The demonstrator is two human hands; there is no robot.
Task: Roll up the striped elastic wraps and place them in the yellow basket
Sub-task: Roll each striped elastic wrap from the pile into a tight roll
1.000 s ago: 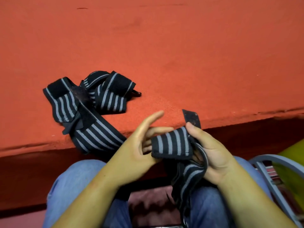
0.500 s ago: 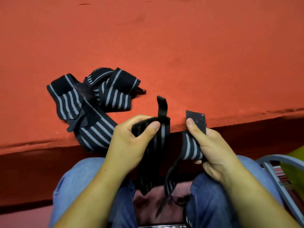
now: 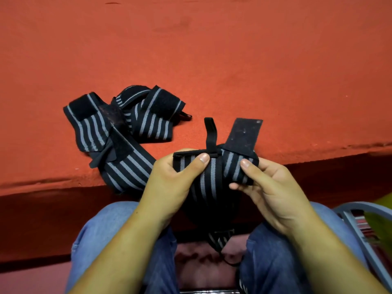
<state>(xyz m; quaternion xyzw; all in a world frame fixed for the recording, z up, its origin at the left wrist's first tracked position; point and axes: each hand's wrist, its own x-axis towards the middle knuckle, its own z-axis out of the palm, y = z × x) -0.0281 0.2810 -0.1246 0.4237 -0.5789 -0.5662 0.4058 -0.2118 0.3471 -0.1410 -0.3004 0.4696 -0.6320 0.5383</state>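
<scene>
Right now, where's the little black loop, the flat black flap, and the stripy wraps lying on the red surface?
black loop (image 3: 210,132), head view, middle of the upright strap.
black flap (image 3: 244,134), head view, centre of its flat face.
stripy wraps (image 3: 148,124), head view, striped band of the far bundle.

An orange felt surface (image 3: 233,49), grey chair (image 3: 360,205) beside.

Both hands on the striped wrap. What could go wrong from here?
The held wrap trails a loose tail downward; it may roll up crooked or twisted.
The hook tab stands free above the right hand; it could snag the fabric.
A second wrap overhangs the edge of the orange surface beside the left hand; a nudge might drop it.
</scene>
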